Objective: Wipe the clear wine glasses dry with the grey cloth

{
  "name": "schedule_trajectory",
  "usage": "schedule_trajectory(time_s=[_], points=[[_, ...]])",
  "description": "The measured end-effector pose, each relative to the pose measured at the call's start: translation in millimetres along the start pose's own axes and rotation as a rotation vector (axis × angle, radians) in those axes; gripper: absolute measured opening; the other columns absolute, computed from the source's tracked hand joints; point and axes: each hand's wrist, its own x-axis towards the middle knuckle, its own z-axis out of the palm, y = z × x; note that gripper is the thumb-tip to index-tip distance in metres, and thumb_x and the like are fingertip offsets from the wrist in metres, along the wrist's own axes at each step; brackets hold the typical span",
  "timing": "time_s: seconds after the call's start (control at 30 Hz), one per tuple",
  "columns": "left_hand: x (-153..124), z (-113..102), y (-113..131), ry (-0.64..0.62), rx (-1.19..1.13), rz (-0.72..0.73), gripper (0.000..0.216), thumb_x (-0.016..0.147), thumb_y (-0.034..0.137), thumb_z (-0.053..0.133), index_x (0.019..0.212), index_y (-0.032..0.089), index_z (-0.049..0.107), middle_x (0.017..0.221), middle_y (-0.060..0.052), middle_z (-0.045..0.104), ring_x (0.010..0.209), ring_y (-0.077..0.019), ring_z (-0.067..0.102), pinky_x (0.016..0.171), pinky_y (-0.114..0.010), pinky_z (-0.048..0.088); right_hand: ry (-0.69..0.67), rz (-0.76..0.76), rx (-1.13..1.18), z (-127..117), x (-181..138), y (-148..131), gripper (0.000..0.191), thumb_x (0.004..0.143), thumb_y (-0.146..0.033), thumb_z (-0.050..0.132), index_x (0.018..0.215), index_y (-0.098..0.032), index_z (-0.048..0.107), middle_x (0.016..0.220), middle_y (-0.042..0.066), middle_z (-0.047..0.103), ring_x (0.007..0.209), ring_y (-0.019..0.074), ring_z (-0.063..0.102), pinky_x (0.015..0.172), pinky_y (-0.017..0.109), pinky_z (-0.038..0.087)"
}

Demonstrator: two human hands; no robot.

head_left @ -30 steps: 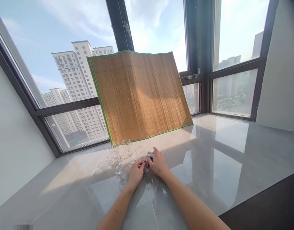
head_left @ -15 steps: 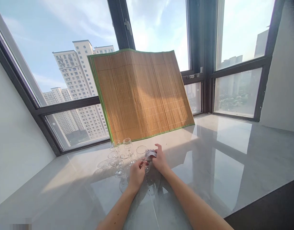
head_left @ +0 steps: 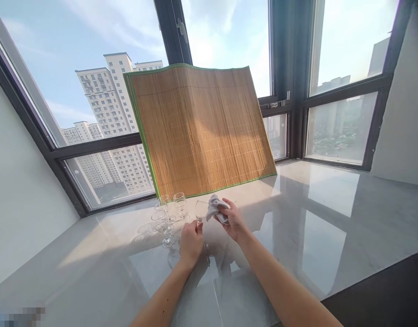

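My left hand (head_left: 191, 240) is closed round the stem of a clear wine glass (head_left: 201, 209), whose bowl tilts to the right. Bunched in my right hand (head_left: 233, 220) is a pale grey-white cloth (head_left: 217, 208), close to the right side of that glass's rim. Whether cloth and rim touch, I cannot tell. Just left of my left hand stand more stemmed glasses: a front one (head_left: 167, 227) and, behind it, another glass (head_left: 179, 202) nearer the mat. My left fingers hide most of the held glass's stem and foot.
A bamboo mat (head_left: 205, 131) with green edging leans against the window frame (head_left: 296, 113) behind the glasses. The glossy grey stone sill (head_left: 280, 254) carries bright reflections and has a dark front edge at the lower right. White walls close in both sides.
My right hand has lifted the cloth up and away from the glass's lower part. The held glass has tipped from upright toward the right in my left hand.
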Motion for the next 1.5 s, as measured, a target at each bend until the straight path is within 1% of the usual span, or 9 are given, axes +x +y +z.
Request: schedule_trajectory(time_s=[0.1,0.2,0.3,0.53,0.73,1.0,1.13,1.33,1.5], points=[[-2,2,1,-0.098,0.046,0.018,0.034,0.097,0.035,0.044,0.075,0.019,0.064,0.078,-0.005,0.059,0.074,-0.0175,0.055,0.066,-0.026,0.033,-0.056,-0.279,-0.279,4,-4,3,0.062,0.070,-0.028,0.071,0.124,-0.025,0.039,0.096,0.003,0.066,0.076,0.0200,0.065,0.070,0.037,0.056],[-5,-1,4,-0.121,0.074,0.100,0.022,0.092,0.029,0.054,0.077,0.020,0.067,0.075,-0.004,0.059,0.080,-0.0193,0.055,0.069,-0.027,0.033,-0.012,-0.651,-0.674,3,-6,6,0.056,0.073,-0.015,0.057,0.126,-0.026,0.041,0.105,0.006,0.064,0.095,0.0222,0.063,0.086,0.040,0.051],[-6,-6,5,-0.108,0.060,0.204,0.013,0.086,0.021,0.059,0.082,0.023,0.072,0.072,-0.003,0.063,0.089,-0.0216,0.054,0.077,-0.029,0.035,-0.010,-0.773,-0.941,-5,-2,2,0.060,0.067,-0.006,0.047,0.124,-0.025,0.045,0.109,0.008,0.062,0.105,0.0226,0.059,0.092,0.040,0.047],[-2,-10,-1,-0.063,-0.026,0.303,0.021,0.088,0.022,0.056,0.097,0.025,0.075,0.082,-0.004,0.070,0.091,-0.0218,0.056,0.084,-0.031,0.038,0.159,-0.543,-0.846,-28,14,-9,0.046,0.062,-0.012,0.050,0.106,-0.023,0.043,0.092,0.004,0.063,0.079,0.0186,0.060,0.076,0.035,0.050],[-5,-10,3,-0.084,-0.089,0.161,0.034,0.098,0.036,0.043,0.093,0.019,0.072,0.083,-0.006,0.072,0.077,-0.0194,0.062,0.066,-0.026,0.033,0.085,-0.284,-0.531,-26,16,-6,0.049,0.061,-0.021,0.063,0.105,-0.024,0.042,0.091,0.004,0.065,0.076,0.0199,0.063,0.065,0.034,0.050],[-5,-17,2,-0.098,0.028,0.051,0.032,0.099,0.034,0.042,0.103,0.021,0.071,0.092,-0.009,0.074,0.084,-0.0222,0.066,0.066,-0.027,0.031,0.079,-0.251,-0.356,-34,20,-11,0.055,0.063,-0.029,0.072,0.110,-0.022,0.044,0.093,0.006,0.066,0.079,0.0220,0.065,0.064,0.032,0.048],[-5,-18,3,-0.128,0.061,0.114,0.027,0.097,0.031,0.046,0.096,0.023,0.072,0.090,-0.007,0.073,0.084,-0.0211,0.064,0.066,-0.026,0.032,0.043,-0.305,-0.441,-34,21,-7,0.050,0.065,-0.027,0.065,0.110,-0.023,0.043,0.090,0.004,0.066,0.075,0.0199,0.063,0.063,0.030,0.046],[-6,-18,2,-0.184,0.126,0.243,0.023,0.093,0.026,0.051,0.100,0.025,0.073,0.089,-0.005,0.072,0.090,-0.0217,0.062,0.073,-0.027,0.035,-0.192,-0.471,-0.981,-38,19,-2,0.049,0.057,-0.009,0.048,0.104,-0.023,0.050,0.072,-0.003,0.061,0.065,0.0140,0.051,0.062,0.025,0.037],[-6,-17,-2,-0.156,0.095,0.260,0.026,0.094,0.025,0.048,0.100,0.025,0.073,0.084,-0.004,0.071,0.088,-0.0213,0.060,0.071,-0.027,0.035,-0.242,-0.297,-0.867,-32,7,-18,0.034,0.070,-0.018,0.050,0.104,-0.022,0.052,0.076,0.000,0.064,0.065,0.0150,0.052,0.059,0.025,0.039]])
